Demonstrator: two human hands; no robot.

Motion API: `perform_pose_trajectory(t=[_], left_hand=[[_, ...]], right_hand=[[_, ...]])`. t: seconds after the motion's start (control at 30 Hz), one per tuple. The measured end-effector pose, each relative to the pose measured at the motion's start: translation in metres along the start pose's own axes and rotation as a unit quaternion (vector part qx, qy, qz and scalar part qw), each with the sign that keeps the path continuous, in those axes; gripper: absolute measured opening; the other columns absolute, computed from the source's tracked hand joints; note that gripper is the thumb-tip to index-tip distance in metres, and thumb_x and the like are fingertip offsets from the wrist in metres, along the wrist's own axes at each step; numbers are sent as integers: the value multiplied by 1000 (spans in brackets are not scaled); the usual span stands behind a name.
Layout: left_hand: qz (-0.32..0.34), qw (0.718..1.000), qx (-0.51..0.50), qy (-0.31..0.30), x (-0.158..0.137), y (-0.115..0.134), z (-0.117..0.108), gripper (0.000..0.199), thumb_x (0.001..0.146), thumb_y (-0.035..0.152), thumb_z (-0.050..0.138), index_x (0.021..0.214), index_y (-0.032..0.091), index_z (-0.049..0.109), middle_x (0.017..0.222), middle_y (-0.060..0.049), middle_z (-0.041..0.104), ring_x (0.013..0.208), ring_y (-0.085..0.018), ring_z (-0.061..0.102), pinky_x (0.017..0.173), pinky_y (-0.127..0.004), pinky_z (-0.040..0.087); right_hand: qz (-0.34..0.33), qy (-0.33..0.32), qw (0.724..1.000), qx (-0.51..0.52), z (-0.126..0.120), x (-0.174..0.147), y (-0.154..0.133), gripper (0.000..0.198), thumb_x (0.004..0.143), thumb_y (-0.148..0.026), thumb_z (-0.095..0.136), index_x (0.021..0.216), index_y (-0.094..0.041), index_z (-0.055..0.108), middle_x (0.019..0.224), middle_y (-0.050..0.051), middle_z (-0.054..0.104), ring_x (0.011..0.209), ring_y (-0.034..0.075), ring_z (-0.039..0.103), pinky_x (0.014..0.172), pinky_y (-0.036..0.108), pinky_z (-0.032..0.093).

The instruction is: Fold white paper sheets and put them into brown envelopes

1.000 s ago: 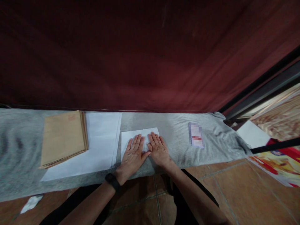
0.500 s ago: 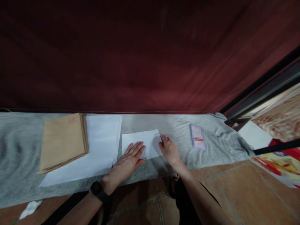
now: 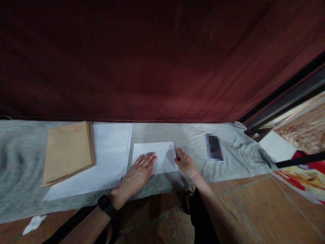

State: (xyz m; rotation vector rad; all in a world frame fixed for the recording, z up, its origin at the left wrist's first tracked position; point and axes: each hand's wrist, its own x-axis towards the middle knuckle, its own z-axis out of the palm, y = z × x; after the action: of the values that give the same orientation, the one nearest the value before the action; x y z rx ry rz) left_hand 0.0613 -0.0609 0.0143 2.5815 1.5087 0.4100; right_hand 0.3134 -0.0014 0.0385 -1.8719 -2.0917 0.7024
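Observation:
A small white sheet of paper (image 3: 162, 159) lies on the grey cloth in front of me. My left hand (image 3: 142, 169) rests flat on its left part, fingers stretched out and pointing up and to the right. At the sheet's right edge is my right hand (image 3: 185, 162), its fingers curled and closed on that edge. Whether the sheet has several layers cannot be made out. Left of my hands, larger white sheets (image 3: 109, 145) lie partly under a stack of brown envelopes (image 3: 68, 152).
Grey cloth (image 3: 152, 130) covers the long low surface. A phone-like object (image 3: 215, 147), pixelated, lies to the right. Behind stands a dark red panel (image 3: 152, 67). A colourful printed box (image 3: 304, 179) is at far right; a crumpled white tissue (image 3: 34, 223) lies on the tiled floor.
The small sheet has turned slightly clockwise and shifted a little right. My right hand moved slightly right with its edge. The phone-like object's face went from light to dark.

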Motion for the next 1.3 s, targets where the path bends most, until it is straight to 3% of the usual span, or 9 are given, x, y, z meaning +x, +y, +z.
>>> perform_pose_trajectory(t=[0.1,0.2,0.33,0.43,0.63,0.83,0.97,1.3], left_hand=[[-14,1000,12,3,4,7,-3,50,102,28,34,149,15,46,158,-13,44,147,-24,40,122,-46,29],[-32,999,13,19,10,14,-3,51,102,30,35,149,14,46,157,-14,46,144,-26,44,120,-48,33],[-71,996,23,47,23,18,8,53,98,20,37,149,12,47,153,-17,50,141,-29,46,116,-49,36],[-103,992,42,66,33,15,21,61,91,13,39,151,8,43,154,-19,49,146,-30,40,117,-49,35],[-131,986,56,84,44,12,29,72,88,13,39,159,11,27,160,-17,39,154,-28,25,124,-51,24],[-169,981,31,88,41,6,20,61,94,19,31,153,2,37,159,-22,39,153,-29,26,124,-49,24],[-189,975,26,111,36,-3,20,61,97,26,31,152,3,38,159,-21,39,153,-28,27,125,-48,25],[-198,968,88,124,24,-9,25,63,100,35,30,149,-3,42,157,-24,40,150,-32,34,123,-50,28]], right_hand=[[3,45,999,-21,-1,-1,-3,46,90,-15,53,136,-19,57,112,11,72,96,23,70,85,32,52],[-52,112,992,5,7,-1,-17,44,97,-22,49,140,-17,55,122,15,68,112,26,66,97,38,51],[-191,75,971,122,34,2,-46,43,102,-26,40,141,-21,57,136,10,65,126,21,61,109,37,48],[-226,64,966,111,53,7,-62,45,105,-28,37,145,-19,54,144,10,61,135,19,54,118,39,40],[-216,72,973,-28,64,17,-66,49,109,-33,31,152,-16,44,156,9,47,148,19,37,126,44,24],[-198,90,974,-69,66,16,-56,50,108,-37,34,153,-16,43,159,11,41,150,23,35,125,48,26],[-188,115,972,-85,65,13,-45,56,106,-40,40,155,-13,38,161,14,37,151,27,33,124,47,27],[-152,162,960,-169,54,10,-15,58,107,-40,37,155,-7,38,159,15,39,147,29,39,122,47,29]])
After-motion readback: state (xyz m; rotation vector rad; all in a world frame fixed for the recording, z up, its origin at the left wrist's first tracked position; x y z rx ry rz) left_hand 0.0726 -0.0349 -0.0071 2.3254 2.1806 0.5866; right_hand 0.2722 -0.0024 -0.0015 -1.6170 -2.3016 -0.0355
